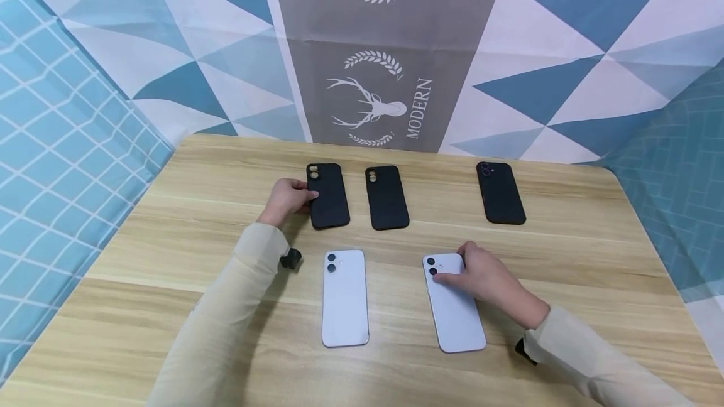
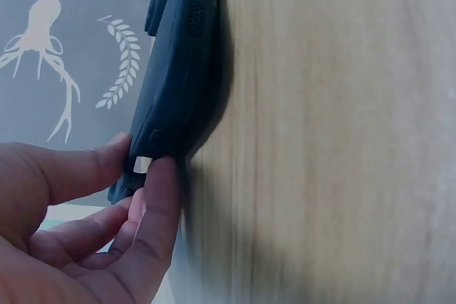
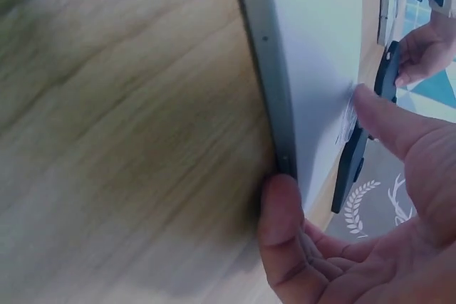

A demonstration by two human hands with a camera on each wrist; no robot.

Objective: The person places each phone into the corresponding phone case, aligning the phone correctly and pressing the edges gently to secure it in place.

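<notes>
In the head view my left hand (image 1: pixel 287 198) pinches the left edge of a black phone case (image 1: pixel 330 198), thumb on its back. The left wrist view shows that case (image 2: pixel 174 69) edge-on, tilted off the wood, between thumb and fingers. My right hand (image 1: pixel 488 276) grips the upper part of a white phone (image 1: pixel 459 316) that lies back up, its thumb beside the camera lenses. Seen from the right wrist, the fingertips (image 3: pixel 281 204) hold the phone's side edge. Another white phone (image 1: pixel 345 300) lies back up between the hands.
A second black phone case (image 1: pixel 388 200) lies just right of the held one. Farther right is a black phone-shaped piece (image 1: pixel 502 195) with dark lenses showing. The wooden table (image 1: pixel 594 256) ends at a patterned cloth backdrop (image 1: pixel 379 49).
</notes>
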